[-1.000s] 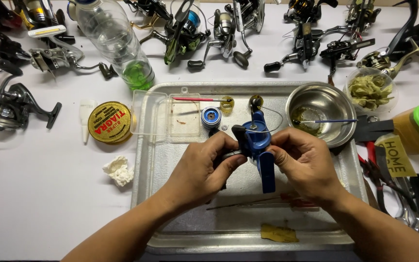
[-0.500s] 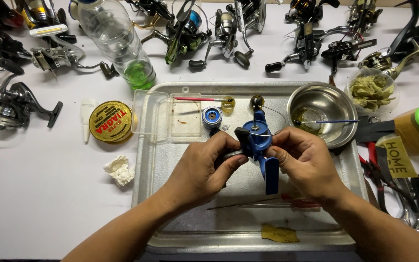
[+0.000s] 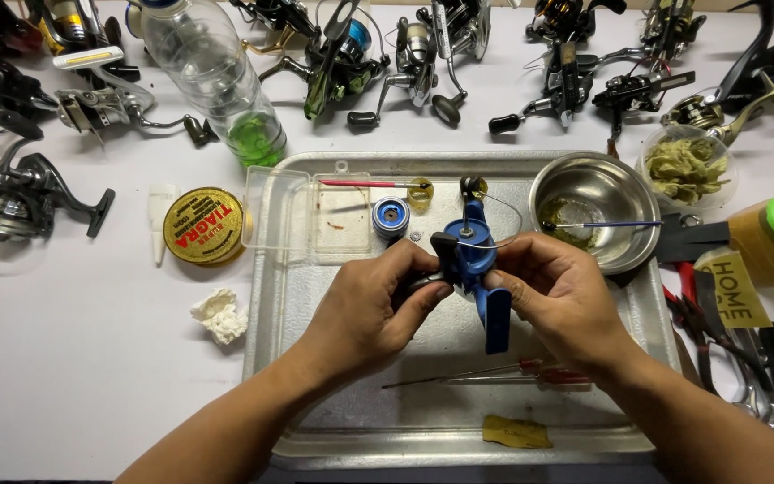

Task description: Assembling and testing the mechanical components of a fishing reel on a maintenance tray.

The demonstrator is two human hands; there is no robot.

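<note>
**Two hands closed on a blue reel body**

Both hands hold one blue fishing reel body [image 3: 475, 260] above the middle of a metal tray [image 3: 315, 430]. Its flat blue foot hangs downward, and a thin wire bail curves at its top. The left hand [image 3: 365, 309] closes on the reel from the left side, fingers curled narrow, the thumb pressing on a dark part at the reel's left side. The right hand [image 3: 562, 300] grips it from the right, fingers folded tight around the body. Both forearms come from the lower edge and meet over the tray, wrists slightly bent inward.

On the tray, just behind the reel, lies a small blue spool [image 3: 391, 216]. A steel bowl [image 3: 595, 208] stands at the right corner, and a red-handled screwdriver [image 3: 494, 372] lies under the hands. Left of the tray sits a round yellow tin [image 3: 203, 225]. Many other reels [image 3: 29, 193] lie around on the white table [image 3: 64, 376].
</note>
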